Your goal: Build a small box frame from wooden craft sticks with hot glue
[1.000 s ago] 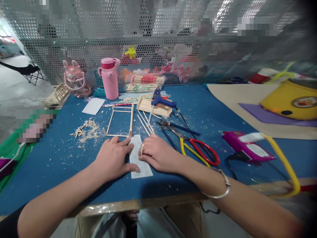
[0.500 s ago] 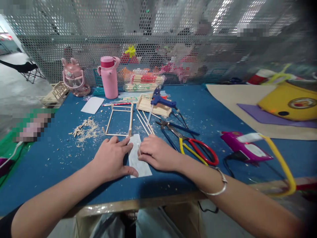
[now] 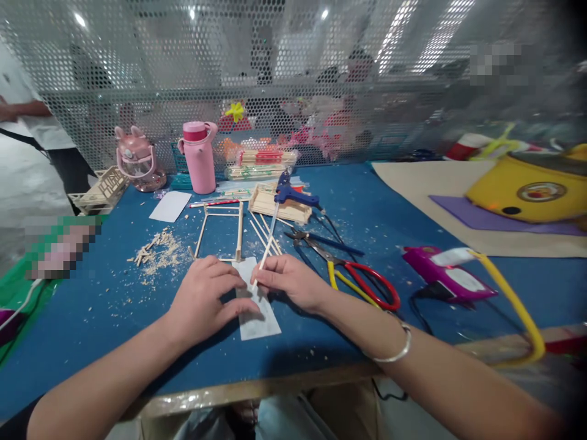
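Observation:
Between the fingertips of my right hand (image 3: 293, 282) is a thin wooden stick (image 3: 265, 260), tilted, its near end over a pale strip of paper (image 3: 257, 327). My left hand (image 3: 208, 296) hovers at the strip's left edge, thumb and fingers spread with nothing between them. Just beyond my hands stands a small frame of glued sticks (image 3: 239, 229). Several loose sticks (image 3: 257, 235) lie to its right, partly hidden behind my right hand.
Wire cutters (image 3: 300, 235), red-and-yellow-handled pliers (image 3: 373, 284) and a magenta tool (image 3: 447, 275) lie on the right. A blue glue gun (image 3: 296, 194) rests by a wooden tray (image 3: 266, 205). Wood scraps (image 3: 160, 250) are at left; a pink bottle (image 3: 200, 162) stands behind.
My right hand has turned, so the stick now shows pointing away from me. My left fingers have lifted from the strip. A person has come into view at far left.

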